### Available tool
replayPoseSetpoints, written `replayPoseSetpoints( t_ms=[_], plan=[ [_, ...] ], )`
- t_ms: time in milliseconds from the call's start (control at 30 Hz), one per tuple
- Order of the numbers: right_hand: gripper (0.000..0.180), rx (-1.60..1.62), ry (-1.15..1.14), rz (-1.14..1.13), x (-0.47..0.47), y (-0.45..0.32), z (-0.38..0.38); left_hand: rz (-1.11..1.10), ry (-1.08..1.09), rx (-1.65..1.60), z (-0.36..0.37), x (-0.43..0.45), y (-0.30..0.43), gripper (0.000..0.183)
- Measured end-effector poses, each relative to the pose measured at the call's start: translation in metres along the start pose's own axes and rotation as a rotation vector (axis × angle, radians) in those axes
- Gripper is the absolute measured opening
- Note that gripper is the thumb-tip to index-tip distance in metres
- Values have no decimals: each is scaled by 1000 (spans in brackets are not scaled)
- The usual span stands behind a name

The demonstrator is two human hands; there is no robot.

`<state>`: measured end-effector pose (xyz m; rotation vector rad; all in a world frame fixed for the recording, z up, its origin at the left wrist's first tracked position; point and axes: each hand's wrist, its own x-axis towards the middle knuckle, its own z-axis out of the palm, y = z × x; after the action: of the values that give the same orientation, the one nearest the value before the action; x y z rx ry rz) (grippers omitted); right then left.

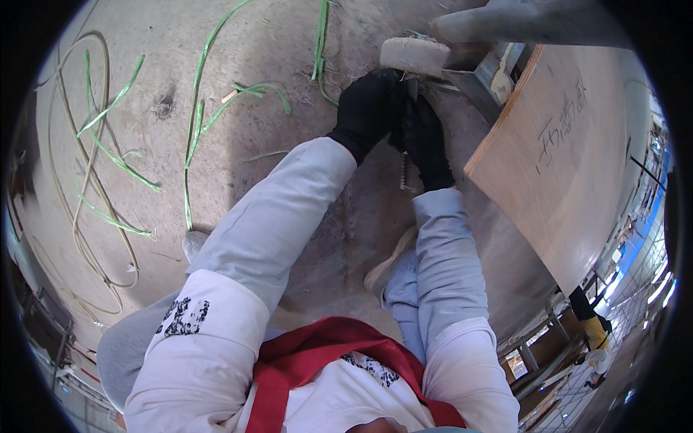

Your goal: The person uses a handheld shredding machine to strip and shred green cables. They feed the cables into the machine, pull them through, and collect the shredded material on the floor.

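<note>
Both my hands wear black gloves and meet beside a pale, worn wheel (414,54) on a metal bracket (476,86). My left hand (368,105) is bent at the wheel's near edge, its fingers mostly hidden, so its hold is unclear. Close against it on the right, my right hand (425,132) is closed. From beneath that hand sticks out a narrow serrated strip (404,172), its upper part covered by the glove. Thin pale fibres show around the wheel and above the fingertips.
A plywood panel (557,140) bearing handwriting stands at right, below a grey rounded bar (530,24). Green plastic twine (195,108) and a looped pale hose or cable (81,157) lie on the concrete floor (162,81). Another person (595,346) is far off at lower right.
</note>
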<state>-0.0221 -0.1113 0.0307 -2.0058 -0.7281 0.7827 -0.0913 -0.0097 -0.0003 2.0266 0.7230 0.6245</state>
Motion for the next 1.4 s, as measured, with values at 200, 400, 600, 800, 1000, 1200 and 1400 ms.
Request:
replayPoseSetpoints(
  t_ms=[200,400,600,800,1000,1200,1400],
  plan=[
    [29,166,-213,189,5,23,-27,-122,158,6,-25,-24,-5,16],
    [23,422,-175,449,7,1,-13,-234,163,-19,-28,-26,5,17],
    [23,583,-389,555,16,8,-30,-277,237,-27,-42,-12,7,19],
    [21,494,-647,799,7,41,-40,-266,431,-203,-61,11,10,22],
    [25,21,-176,276,-47,48,38,-171,546,-296,-86,18,-6,20],
    [28,240,153,482,-22,-34,21,-477,310,-100,-93,-7,-13,28],
    [30,263,171,462,-16,-29,29,-453,293,-142,-82,-16,-23,27]
  ],
)
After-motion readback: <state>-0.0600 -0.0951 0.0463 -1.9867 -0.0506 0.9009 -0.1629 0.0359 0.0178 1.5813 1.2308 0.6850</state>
